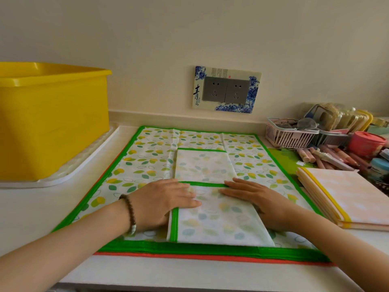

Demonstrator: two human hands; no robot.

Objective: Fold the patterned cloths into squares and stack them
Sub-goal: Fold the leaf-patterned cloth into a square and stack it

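Two hands flat on a green-bordered cloth [219,220] at the near middle of the white tabletop [31,207]. Left hand [166,199]: fingers straight, pressing the cloth's left edge; bead bracelet [129,213] on the wrist. Right hand [256,199]: fingers straight and together, pressing the right side, tips at the green hem. Nothing gripped by either. Cloth folded into a narrow strip, pale reverse side up, near part lapped over the far part. Underneath, a leaf-print cloth [147,161] spread open; orange hem [210,257] of another cloth showing along the near edge. Just right: stack of folded yellow-edged cloths [353,199]. Far left: yellow tub [52,123] on a white tray [84,163]. Far right: pink basket [288,133]. On the wall: double socket [226,89].
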